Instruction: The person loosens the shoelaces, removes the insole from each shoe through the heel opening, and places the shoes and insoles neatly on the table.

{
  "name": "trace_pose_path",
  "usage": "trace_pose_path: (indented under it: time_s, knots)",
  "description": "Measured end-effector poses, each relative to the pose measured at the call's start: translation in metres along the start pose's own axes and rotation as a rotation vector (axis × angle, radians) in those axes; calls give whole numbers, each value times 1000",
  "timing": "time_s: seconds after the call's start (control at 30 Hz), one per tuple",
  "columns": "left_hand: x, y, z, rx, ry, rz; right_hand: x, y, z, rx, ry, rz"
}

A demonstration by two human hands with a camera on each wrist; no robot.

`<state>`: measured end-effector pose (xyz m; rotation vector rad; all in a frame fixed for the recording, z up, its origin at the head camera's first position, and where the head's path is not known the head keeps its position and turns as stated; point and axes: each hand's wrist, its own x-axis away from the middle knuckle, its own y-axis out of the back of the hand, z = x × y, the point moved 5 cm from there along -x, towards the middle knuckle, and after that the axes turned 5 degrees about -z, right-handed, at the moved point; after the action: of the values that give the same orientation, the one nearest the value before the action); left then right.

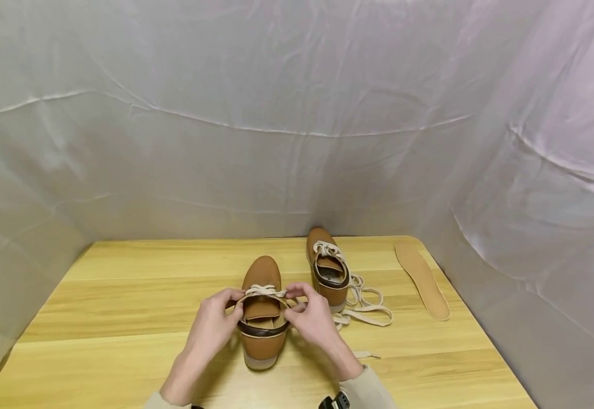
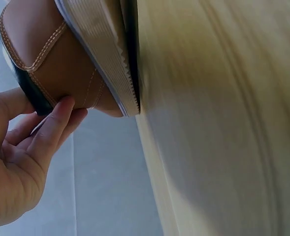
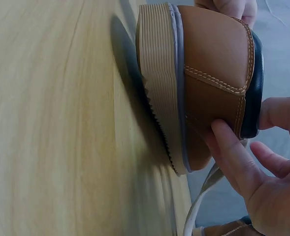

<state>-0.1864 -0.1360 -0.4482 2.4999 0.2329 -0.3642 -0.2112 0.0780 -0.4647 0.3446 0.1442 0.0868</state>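
Observation:
A brown shoe (image 1: 262,271) with a dark collar and a pale lace (image 1: 265,290) across its front stands on the table, toe pointing away from me. My left hand (image 1: 214,322) pinches the left edge of its opening between thumb and fingers; in the left wrist view that hand's fingertips press the brown side (image 2: 71,59). On the opposite edge, my right hand (image 1: 313,319) pinches the collar, its thumb inside and fingers outside, as the right wrist view shows. The tongue (image 1: 262,308) lies between the two hands.
A second brown shoe (image 1: 335,297) stands behind and to the right. Long loose laces (image 1: 373,319) coil beside it on the wooden table (image 1: 148,318), with one lace end nearer me. A tan insole (image 1: 422,279) lies at the right edge. Grey sheeting (image 1: 256,170) surrounds the table.

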Motion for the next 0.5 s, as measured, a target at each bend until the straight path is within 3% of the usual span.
trace_pose_path:
  time_s: [0.1, 0.33, 0.5]
  knots:
    - [0, 1, -1, 12, 0, -5, -2, 4, -1, -26, -17, -12]
    - [-1, 8, -3, 46, 65, -9, -8, 16, -5, -74, -57, -78]
    - [-2, 14, -5, 25, 51, -41, -10, 21, -6, -119, -46, -103]
